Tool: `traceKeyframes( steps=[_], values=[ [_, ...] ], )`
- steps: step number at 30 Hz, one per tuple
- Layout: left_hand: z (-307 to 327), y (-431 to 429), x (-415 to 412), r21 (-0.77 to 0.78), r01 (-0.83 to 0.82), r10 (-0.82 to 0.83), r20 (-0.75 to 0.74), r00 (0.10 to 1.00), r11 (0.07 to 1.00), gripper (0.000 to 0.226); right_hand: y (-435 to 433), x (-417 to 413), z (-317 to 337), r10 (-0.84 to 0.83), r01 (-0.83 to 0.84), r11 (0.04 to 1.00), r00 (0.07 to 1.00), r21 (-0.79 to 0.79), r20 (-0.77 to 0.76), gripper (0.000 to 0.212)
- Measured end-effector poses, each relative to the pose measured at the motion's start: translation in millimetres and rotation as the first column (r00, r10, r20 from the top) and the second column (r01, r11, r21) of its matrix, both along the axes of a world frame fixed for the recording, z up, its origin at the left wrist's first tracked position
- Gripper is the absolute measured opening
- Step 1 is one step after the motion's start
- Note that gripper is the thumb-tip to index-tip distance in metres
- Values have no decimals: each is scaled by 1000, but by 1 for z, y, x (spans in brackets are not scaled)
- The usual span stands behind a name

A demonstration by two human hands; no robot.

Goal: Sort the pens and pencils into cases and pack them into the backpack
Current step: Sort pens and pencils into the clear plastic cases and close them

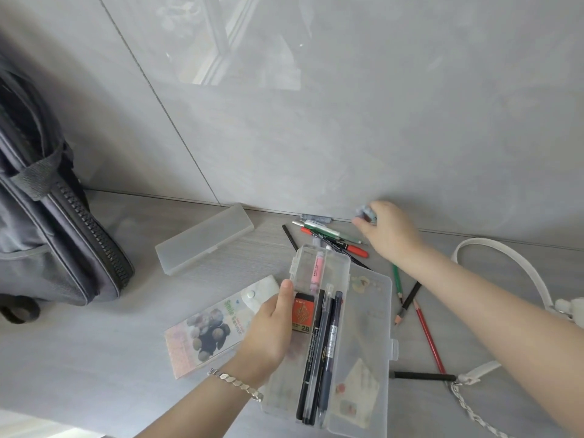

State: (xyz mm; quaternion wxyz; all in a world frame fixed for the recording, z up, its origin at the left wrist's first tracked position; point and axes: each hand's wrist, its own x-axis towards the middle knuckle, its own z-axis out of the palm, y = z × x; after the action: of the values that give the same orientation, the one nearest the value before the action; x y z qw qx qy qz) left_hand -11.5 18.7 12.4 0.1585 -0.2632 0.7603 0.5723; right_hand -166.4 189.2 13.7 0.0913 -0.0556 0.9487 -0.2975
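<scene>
My left hand (268,330) grips the left edge of an open clear plastic case (366,314), which holds several dark pens, a pink pen and an orange 2B lead box. My right hand (384,230) is up by the wall, fingers closed around a small blue-grey item (363,211). Under and left of it lies a heap of pens and markers (331,237). Loose pencils (426,333) in green, black and red lie to the right of the case. A frosted closed case (205,240) and a flat printed pouch (208,330) sit to the left. The grey backpack (53,235) stands at far left.
A grey tiled wall (316,105) rises just behind the pens. A white strap with a braided cord (512,260) curls along the right side, crossing a black pencil (423,376). The surface is light grey wood grain.
</scene>
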Motion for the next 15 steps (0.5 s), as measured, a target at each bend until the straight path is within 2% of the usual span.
traceKeyframes(
  steps=[1, 3, 5, 7, 9, 12, 15],
  values=[
    [0, 2, 2, -4, 7, -7, -5, 1000, 1000, 47, -1, 10, 11, -58, 54, 983, 998, -175, -19, 14],
    [-1, 5, 5, -8, 28, -28, 8, 1000, 1000, 48, -7, 35, 35, -96, 94, 881, 995, -463, 20, 9],
    [-1, 11, 8, 9, 35, -35, -1, 999, 999, 45, -13, 60, 46, -87, 106, 808, 994, -579, 60, 24],
    [0, 17, 11, 9, 49, -49, -25, 998, 999, 47, -17, 82, 46, -57, 104, 829, 993, -549, 101, 21],
    [1, 23, 13, 6, 82, -82, -50, 995, 997, 59, -20, 99, 41, -24, 98, 877, 987, -471, 160, 18],
    [5, 28, 20, -8, 108, -108, -62, 992, 994, 64, -15, 111, 35, 17, -8, 982, 999, -187, 49, 30],
    [4, 29, 27, -28, 115, -117, -65, 991, 993, 65, -9, 112, 36, 69, -63, 988, 997, -138, 40, 39]
  ],
)
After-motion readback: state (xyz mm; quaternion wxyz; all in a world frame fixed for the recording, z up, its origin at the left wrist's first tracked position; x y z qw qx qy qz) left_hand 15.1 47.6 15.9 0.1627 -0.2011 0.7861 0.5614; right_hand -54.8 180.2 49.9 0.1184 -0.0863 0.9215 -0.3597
